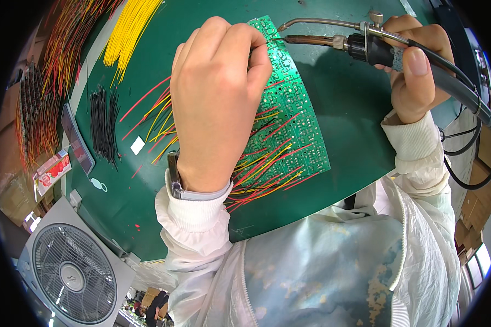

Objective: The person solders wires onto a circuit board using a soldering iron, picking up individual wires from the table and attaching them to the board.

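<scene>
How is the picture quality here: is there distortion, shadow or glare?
Head view: the fisheye bows the table's near edge, with black corners; same view: a soft shadow darkens the table below the iron; same view: white glare at the lower right rim.

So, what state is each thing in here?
Circuit board: on the green table, red and yellow wires across it.
Soldering iron: held, tip near the circuit board; contact unclear.
Left grip: pinched over the circuit board; pinched item unclear.
Right grip: closed around the soldering iron.
Watch: strapped on.
Black wires: loose pile.
Yellow wire bunch: ends splayed.
Fan: can't tell whether it's running.
</scene>
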Demonstrator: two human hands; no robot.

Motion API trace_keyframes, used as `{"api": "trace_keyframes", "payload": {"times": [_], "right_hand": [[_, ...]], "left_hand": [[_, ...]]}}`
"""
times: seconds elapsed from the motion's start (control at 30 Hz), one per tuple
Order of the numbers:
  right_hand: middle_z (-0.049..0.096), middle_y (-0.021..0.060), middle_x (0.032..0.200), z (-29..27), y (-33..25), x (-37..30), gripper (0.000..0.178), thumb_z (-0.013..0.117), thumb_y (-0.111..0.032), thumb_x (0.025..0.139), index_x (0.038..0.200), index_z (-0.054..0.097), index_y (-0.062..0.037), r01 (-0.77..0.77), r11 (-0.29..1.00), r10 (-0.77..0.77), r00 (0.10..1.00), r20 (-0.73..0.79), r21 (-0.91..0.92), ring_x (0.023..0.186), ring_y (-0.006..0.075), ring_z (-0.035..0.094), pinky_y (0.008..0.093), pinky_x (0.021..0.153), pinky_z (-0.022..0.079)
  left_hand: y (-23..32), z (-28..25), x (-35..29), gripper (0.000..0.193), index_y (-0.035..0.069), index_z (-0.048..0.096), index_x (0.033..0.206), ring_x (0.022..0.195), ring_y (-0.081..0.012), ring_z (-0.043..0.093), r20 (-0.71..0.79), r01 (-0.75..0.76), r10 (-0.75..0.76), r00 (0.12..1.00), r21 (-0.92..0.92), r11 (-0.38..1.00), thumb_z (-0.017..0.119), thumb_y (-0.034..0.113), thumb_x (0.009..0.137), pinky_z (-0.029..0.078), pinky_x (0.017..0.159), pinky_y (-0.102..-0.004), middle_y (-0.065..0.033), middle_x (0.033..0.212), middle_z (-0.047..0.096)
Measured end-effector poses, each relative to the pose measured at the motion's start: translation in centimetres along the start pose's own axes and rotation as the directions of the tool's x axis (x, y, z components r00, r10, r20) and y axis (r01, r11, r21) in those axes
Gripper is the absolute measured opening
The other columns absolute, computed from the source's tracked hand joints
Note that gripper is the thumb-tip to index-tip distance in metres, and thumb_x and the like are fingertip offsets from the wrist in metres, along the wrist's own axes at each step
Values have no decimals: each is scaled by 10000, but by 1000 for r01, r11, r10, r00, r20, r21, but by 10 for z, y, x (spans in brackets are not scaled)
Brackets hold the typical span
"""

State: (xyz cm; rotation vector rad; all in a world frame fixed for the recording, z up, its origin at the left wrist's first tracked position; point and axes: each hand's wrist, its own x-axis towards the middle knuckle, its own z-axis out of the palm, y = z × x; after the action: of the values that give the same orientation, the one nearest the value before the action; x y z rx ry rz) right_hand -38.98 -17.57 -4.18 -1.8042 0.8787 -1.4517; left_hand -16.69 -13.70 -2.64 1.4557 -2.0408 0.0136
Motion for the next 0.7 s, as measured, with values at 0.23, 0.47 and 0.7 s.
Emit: {"api": "trace_keyframes", "payload": {"times": [0.23, 0.47, 0.7], "right_hand": [[553, 191, 769, 2, 1, 0, 337, 531, -308, 783, 810, 434, 14, 16, 1000, -16, 1000, 8, 4, 536, 153, 505, 239, 416, 429], [542, 199, 743, 0, 1, 1, 321, 517, -283, 781, 805, 432, 26, 58, 998, -59, 998, 2, 22, 520, 166, 476, 239, 401, 396], [538, 198, 718, -4, -2, 4, 291, 498, -240, 767, 801, 440, 44, 38, 998, -36, 999, -38, 59, 508, 150, 472, 224, 420, 394]], "left_hand": [[-1, 1, 0, 109, 32, 591, 740, 516, -129, 416, -9, -15, 15, 1000, -7, 1000, 662, -21, 677, 345, 456, -267, -33, 621, 458], [0, 0, 0, 109, 28, 589, 737, 519, -133, 417, -13, -17, 17, 1000, -8, 1000, 664, -23, 677, 348, 458, -269, -36, 619, 458], [1, 0, 1, 104, 41, 586, 730, 543, -142, 444, -13, -32, 32, 999, 10, 999, 665, -1, 677, 361, 510, -281, -28, 625, 469]]}}
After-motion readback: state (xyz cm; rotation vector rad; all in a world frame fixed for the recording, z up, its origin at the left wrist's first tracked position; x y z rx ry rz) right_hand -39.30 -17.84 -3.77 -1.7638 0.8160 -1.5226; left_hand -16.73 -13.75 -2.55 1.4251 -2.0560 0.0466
